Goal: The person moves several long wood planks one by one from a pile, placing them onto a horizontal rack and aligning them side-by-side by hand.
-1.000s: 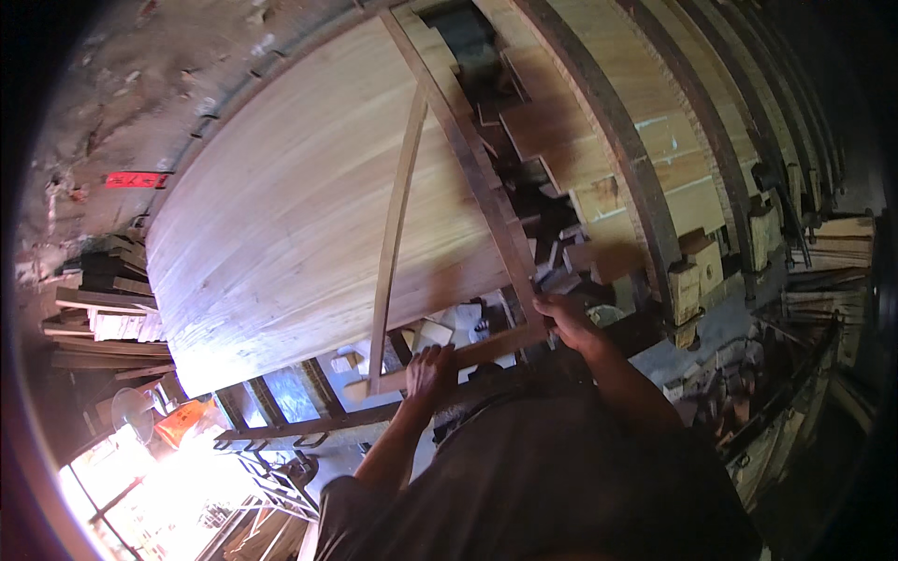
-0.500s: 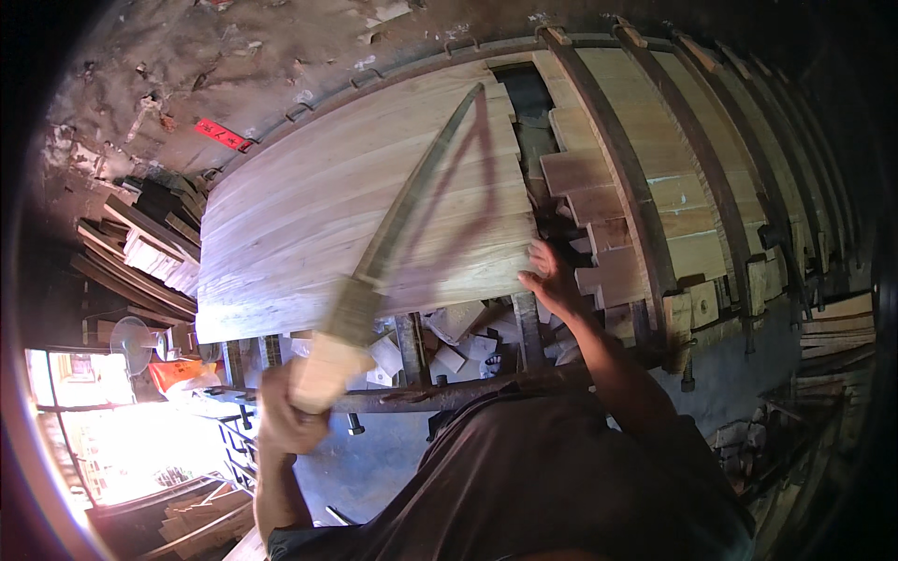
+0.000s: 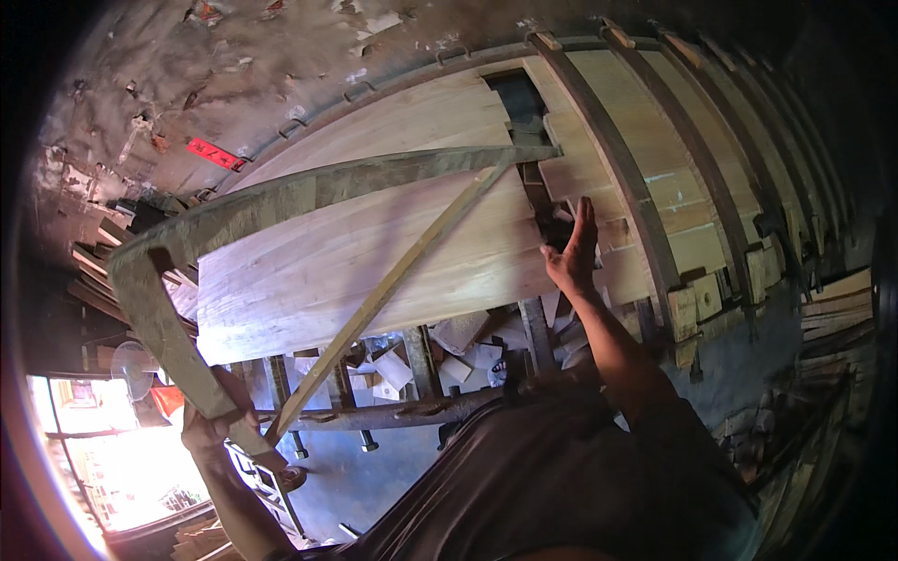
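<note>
My left hand (image 3: 213, 423) grips the short leg of a large angled wooden frame (image 3: 159, 304), near its lower end. The frame has a long, slightly curved arm running right above the pale wooden panel (image 3: 374, 271), and a thin diagonal strip (image 3: 393, 280) joins the two ends. Its far tip lies over the gap by the panel's right edge. Just beyond that edge my right hand (image 3: 572, 254) is raised with fingers stretched, thumb apart, holding nothing. Whether it touches the panel is hard to tell.
Dark clamp bars (image 3: 622, 178) cross jointed boards (image 3: 683, 196) on the right, with bolts at their near ends. Wood offcuts (image 3: 458, 332) lie beneath the rack's near rail (image 3: 412, 411). A fan (image 3: 136, 363) stands by the bright window at left.
The wooden frame has swung from nearly edge-on to broadside, its corner now at the left. My left hand has moved left. My right hand has shifted a little right, past the panel's edge.
</note>
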